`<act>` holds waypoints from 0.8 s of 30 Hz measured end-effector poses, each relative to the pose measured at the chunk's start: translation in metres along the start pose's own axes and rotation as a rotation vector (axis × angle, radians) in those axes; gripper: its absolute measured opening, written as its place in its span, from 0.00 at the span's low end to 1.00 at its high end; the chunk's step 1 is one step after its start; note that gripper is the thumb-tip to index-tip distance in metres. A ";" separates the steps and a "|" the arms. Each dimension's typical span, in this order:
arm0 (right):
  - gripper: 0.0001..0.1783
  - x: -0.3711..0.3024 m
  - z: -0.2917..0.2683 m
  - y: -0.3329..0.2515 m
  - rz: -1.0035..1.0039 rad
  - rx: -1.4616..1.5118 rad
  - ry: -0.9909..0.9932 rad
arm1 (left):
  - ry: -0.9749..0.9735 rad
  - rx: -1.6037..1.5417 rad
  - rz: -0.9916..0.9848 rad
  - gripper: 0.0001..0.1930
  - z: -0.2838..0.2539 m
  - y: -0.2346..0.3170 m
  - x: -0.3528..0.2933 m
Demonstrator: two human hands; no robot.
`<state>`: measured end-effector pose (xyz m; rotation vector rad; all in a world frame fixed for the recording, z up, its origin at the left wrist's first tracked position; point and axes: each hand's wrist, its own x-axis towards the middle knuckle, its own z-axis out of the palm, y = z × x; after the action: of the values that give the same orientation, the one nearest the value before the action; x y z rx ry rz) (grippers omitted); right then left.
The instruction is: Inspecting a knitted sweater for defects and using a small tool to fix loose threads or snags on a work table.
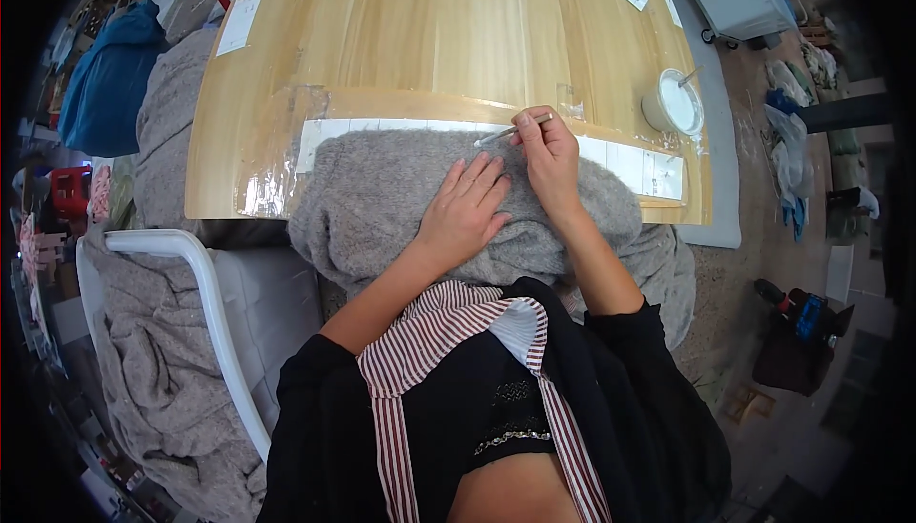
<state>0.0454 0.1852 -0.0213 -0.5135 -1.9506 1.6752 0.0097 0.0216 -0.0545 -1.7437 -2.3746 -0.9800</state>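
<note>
The fuzzy grey knit (377, 179) lies on the near edge of the desk (429, 46), on top of a long white strip (630, 158), and part of it hangs down in front. The left hand (466, 206) is flat on the knit with its fingers a bit apart, and it has hold of nothing. The right hand (549, 156) pinches a thin tool (510, 131). Its white tip is near the left fingertips, but I can't tell if it touches the knit. The job looks part way done to me. I see no clear white mark on the knit, so I can't tell how much is left. More grey knits (153, 361) sit in the white bin (205, 284), maybe done, maybe waiting
</note>
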 end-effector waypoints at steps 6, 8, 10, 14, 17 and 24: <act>0.11 0.004 -0.003 -0.014 0.038 0.207 0.045 | 0.018 -0.002 0.003 0.26 -0.001 0.000 0.000; 0.11 0.004 0.003 -0.014 0.047 0.221 0.026 | 0.024 0.001 -0.006 0.26 -0.001 0.000 0.000; 0.10 0.002 0.015 -0.013 0.056 0.172 -0.007 | 0.022 -0.024 -0.003 0.26 -0.001 -0.001 0.000; 0.10 0.004 0.039 -0.008 0.059 0.178 -0.047 | 0.031 -0.033 -0.009 0.27 0.000 -0.003 0.000; 0.10 0.011 0.049 -0.007 0.088 0.119 -0.145 | 0.018 -0.038 0.010 0.28 0.001 -0.004 -0.001; 0.10 0.021 0.052 -0.016 0.024 0.144 -0.091 | 0.039 -0.048 0.009 0.28 0.001 -0.004 0.000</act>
<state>-0.0026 0.1537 -0.0080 -0.4144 -1.8750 1.8670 0.0065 0.0210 -0.0574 -1.7331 -2.3367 -1.0678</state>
